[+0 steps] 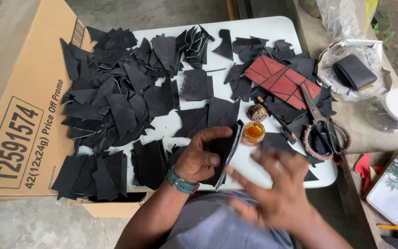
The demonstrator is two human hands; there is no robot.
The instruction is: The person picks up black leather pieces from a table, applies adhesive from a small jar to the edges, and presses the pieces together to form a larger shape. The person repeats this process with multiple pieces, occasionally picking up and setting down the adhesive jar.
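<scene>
My left hand [202, 157] grips a black leather piece [225, 146] upright over the near edge of the white table [263, 28]; a watch is on that wrist. My right hand [272, 191] is blurred, fingers spread, just right of the piece and holding nothing. A small open jar of amber glue [254, 132] stands just beyond the hands, its lid [257, 112] next to it, and a thin brush [276, 117] lies beside them.
Many black cut leather pieces [120, 99] cover the table. A red patterned panel [282, 82] and scissors [321, 120] lie at the right. A cardboard box [17, 101] lies at the left. A tablet [395, 184] and plastic bags sit on the right.
</scene>
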